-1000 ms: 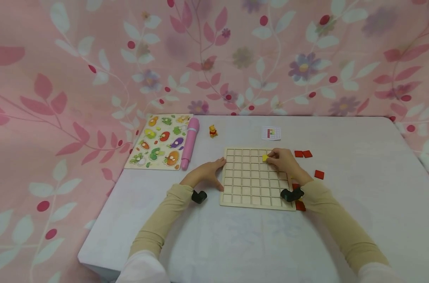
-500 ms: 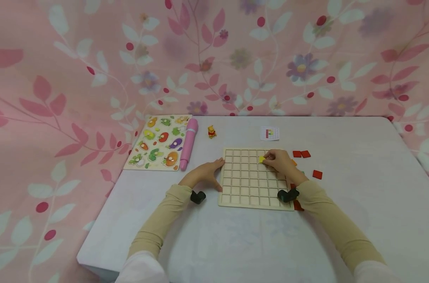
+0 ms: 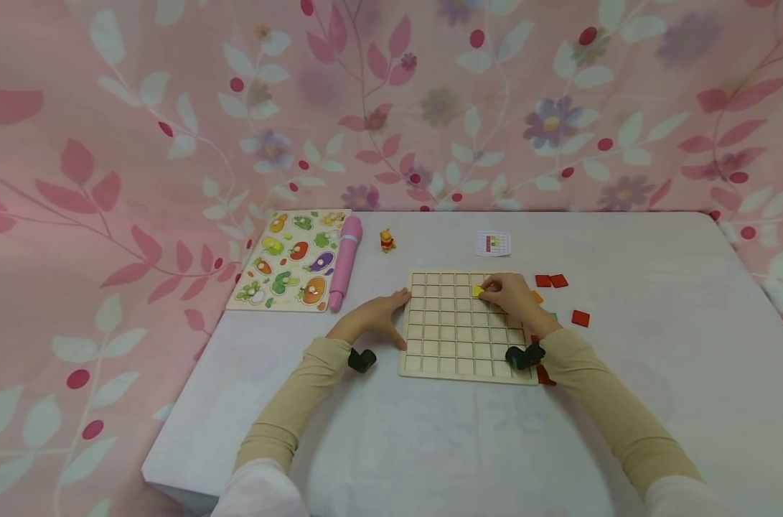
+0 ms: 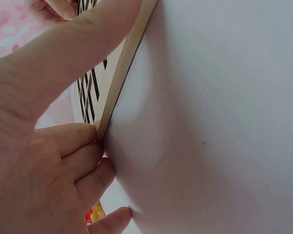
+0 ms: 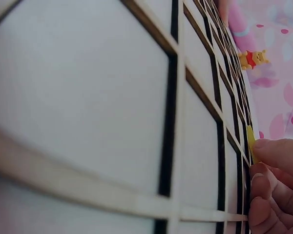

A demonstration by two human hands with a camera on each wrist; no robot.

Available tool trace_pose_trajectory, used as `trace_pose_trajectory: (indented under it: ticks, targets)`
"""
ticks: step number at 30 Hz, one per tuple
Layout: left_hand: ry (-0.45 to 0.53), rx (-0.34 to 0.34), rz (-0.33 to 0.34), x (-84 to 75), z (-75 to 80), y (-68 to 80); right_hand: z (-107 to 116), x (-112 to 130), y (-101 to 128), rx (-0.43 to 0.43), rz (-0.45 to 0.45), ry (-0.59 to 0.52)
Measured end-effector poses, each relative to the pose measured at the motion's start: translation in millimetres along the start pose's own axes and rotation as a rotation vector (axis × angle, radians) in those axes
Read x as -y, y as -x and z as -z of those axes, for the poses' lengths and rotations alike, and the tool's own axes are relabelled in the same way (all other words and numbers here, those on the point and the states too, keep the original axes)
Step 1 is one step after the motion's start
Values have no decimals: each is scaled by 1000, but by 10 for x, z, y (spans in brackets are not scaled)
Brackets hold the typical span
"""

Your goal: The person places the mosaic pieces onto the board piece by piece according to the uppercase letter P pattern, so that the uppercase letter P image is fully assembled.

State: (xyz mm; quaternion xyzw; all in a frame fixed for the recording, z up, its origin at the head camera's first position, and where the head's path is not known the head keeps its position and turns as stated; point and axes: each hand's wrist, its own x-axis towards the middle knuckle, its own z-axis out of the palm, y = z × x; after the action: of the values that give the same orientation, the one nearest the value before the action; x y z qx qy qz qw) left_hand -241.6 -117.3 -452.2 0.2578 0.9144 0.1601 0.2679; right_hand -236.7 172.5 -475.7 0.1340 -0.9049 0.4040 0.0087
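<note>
A wooden grid board (image 3: 439, 334) with square cells lies on the white table. My right hand (image 3: 510, 294) is over its upper right part and pinches a small yellow square tile (image 3: 478, 291) between thumb and fingers. In the right wrist view the yellow tile (image 5: 252, 141) stands on edge, tilted, at the grid's ribs. My left hand (image 3: 374, 318) spreads its thumb and fingers along the board's left edge. In the left wrist view the thumb and fingertips (image 4: 85, 136) touch the board's rim (image 4: 119, 73).
Red tiles (image 3: 580, 318) and several other coloured tiles lie right of the board, some partly hidden by the right arm. A printed pattern card (image 3: 493, 243) and a bear figurine (image 3: 387, 240) stand behind. A vegetable puzzle board (image 3: 288, 262) and pink pen-shaped toy (image 3: 346, 262) lie left.
My right hand has moved slightly left and down with the yellow tile, then stayed over the same cell. The left hand has stayed at the board's edge.
</note>
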Motion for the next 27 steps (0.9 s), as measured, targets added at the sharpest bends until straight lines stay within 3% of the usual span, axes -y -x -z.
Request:
trace_pose_trajectory:
  ticks: [8,15,27]
  targets:
    - [3,8,5,-6,2,-4,64,-21,-1,-3,-42,-9]
    - [0,10,8,-8,8,0,352,44,82,-73,-19,-34]
    - [-42,-2,18,-33,18,16,698,-105,345,-144,-21,102]
